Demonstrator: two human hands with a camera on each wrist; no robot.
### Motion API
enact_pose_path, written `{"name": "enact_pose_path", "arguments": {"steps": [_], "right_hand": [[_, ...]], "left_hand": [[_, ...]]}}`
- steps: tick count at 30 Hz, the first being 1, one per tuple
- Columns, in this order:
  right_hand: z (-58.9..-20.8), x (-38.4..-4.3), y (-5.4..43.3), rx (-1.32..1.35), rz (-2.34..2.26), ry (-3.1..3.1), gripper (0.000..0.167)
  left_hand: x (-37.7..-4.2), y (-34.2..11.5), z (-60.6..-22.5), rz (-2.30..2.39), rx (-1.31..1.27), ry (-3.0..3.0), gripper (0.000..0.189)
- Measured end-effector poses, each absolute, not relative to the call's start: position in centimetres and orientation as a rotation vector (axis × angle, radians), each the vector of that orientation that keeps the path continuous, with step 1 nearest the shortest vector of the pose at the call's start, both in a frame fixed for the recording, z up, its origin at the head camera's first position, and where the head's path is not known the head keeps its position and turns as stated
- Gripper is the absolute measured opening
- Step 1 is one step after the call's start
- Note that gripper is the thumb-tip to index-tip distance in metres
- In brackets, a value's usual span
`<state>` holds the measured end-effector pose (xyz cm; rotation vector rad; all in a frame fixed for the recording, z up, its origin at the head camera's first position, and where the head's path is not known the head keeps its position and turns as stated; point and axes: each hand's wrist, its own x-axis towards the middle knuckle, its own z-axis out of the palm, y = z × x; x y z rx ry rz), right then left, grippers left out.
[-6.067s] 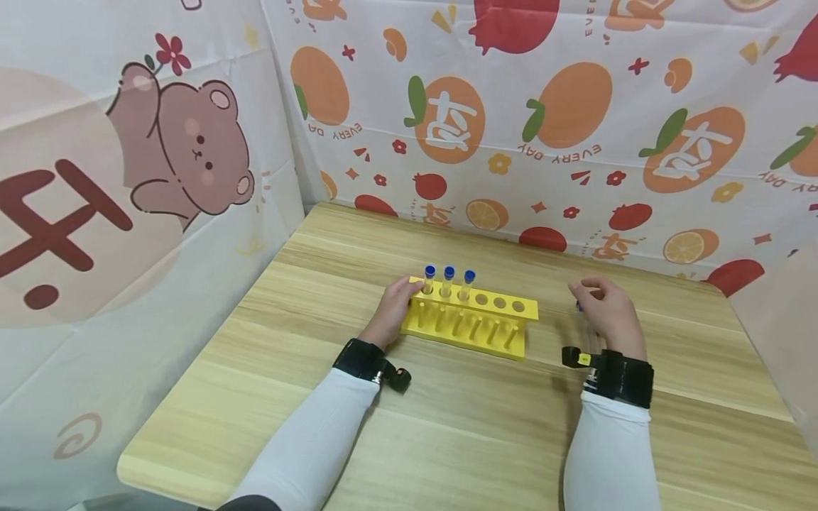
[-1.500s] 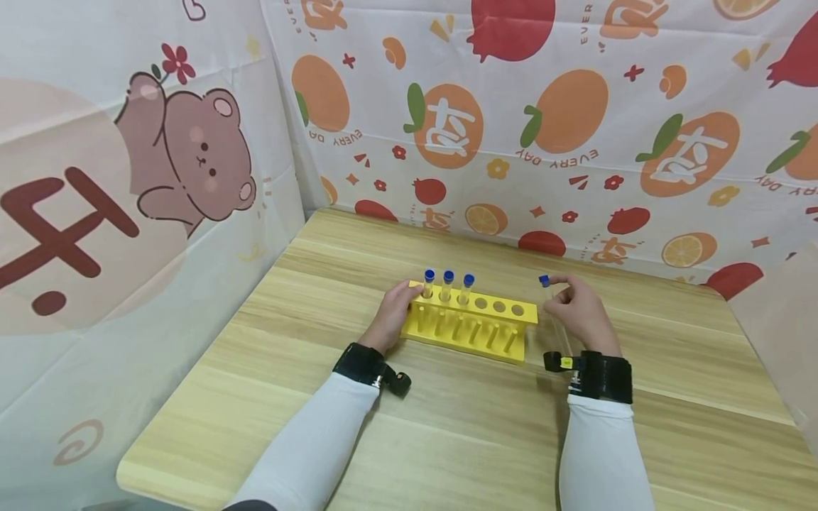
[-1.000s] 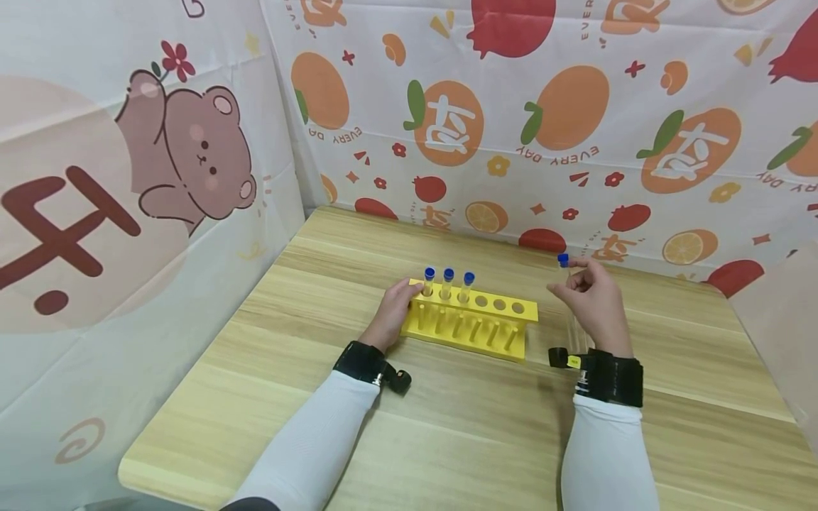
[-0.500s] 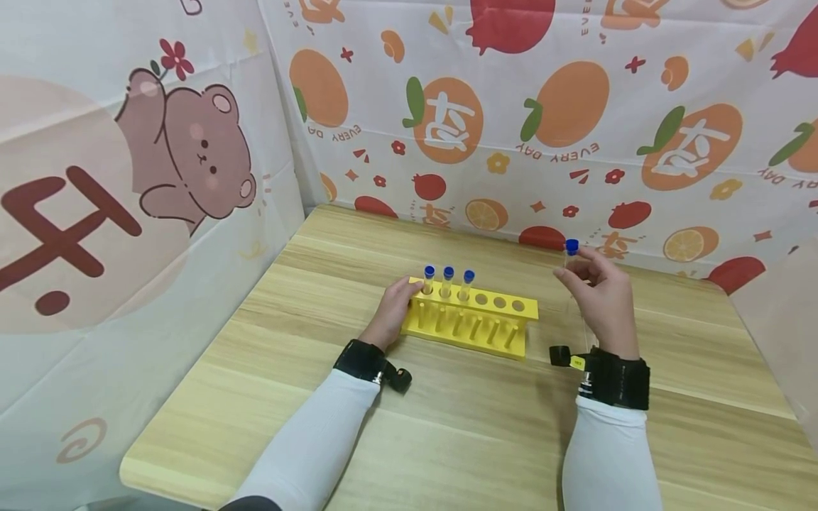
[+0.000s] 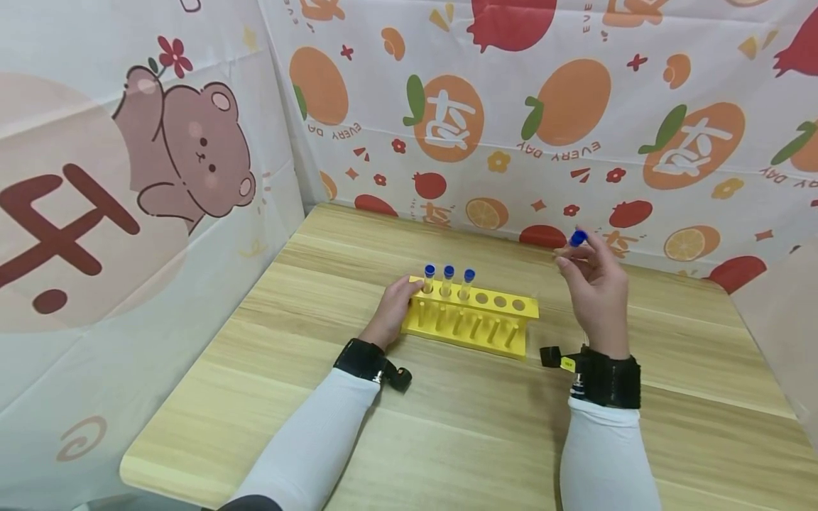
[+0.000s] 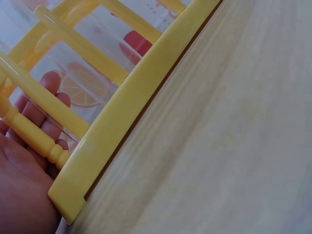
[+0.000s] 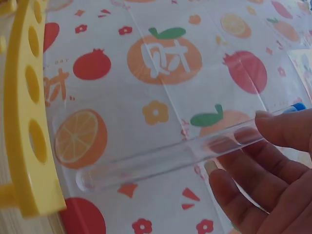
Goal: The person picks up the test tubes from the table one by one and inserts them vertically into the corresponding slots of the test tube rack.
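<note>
My left hand [image 5: 388, 312] grips the left end of a yellow test tube rack [image 5: 469, 342], its fingers curled round the end post in the left wrist view. Three test tubes [image 5: 447, 287] with blue caps stand in the rack's left holes; the three right holes hold nothing. Right of the rack, raised over the table, my right hand [image 5: 601, 298] pinches another clear test tube [image 7: 161, 158] just below its blue cap [image 5: 578, 238]. That tube is tilted, its rounded bottom pointing left towards the rack's upper plate [image 7: 27, 122] in the right wrist view.
A wooden table [image 5: 409, 440] bears the rack. Behind it hangs a white fruit-print cloth [image 5: 383, 156], and a bear-print cloth [image 5: 275, 234] hangs at the left. Black camera straps [image 5: 613, 380] sit on both wrists.
My right hand has risen with the test tube, which has swung from roughly upright to a slant with its bottom towards the rack. The left hand and rack have stayed in place.
</note>
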<state>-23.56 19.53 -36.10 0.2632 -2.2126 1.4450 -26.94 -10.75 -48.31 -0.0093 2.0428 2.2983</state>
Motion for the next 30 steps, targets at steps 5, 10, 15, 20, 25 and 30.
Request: {"name": "enact_pose_path", "arguments": {"steps": [5,10,15,20,25,30], "right_hand": [[-36.3,-23.5,18.3,0.368,1.408,-2.184,0.052],[-36.5,-23.4,17.0,0.435,1.437,-2.147,0.049],[-36.6,-23.4,15.9,0.497,1.466,-2.111,0.046],[-36.9,-23.3,15.1,0.552,1.466,-2.121,0.040],[-37.2,-23.4,14.5,0.593,1.449,-2.143,0.040],[-37.4,-23.5,14.3,0.618,1.436,-2.161,0.041]], "left_hand": [[-26.9,-10.8,-48.2,2.295,-0.010,2.041,0.021],[-27.0,-10.8,-48.2,2.294,-0.009,2.041,0.021],[-27.0,-10.8,-48.1,2.285,-0.003,2.043,0.022],[-27.1,-10.8,-48.2,2.274,-0.004,2.057,0.022],[-27.0,-10.8,-48.1,2.277,-0.014,2.069,0.021],[-27.0,-10.7,-48.2,2.284,-0.015,2.066,0.020]]}}
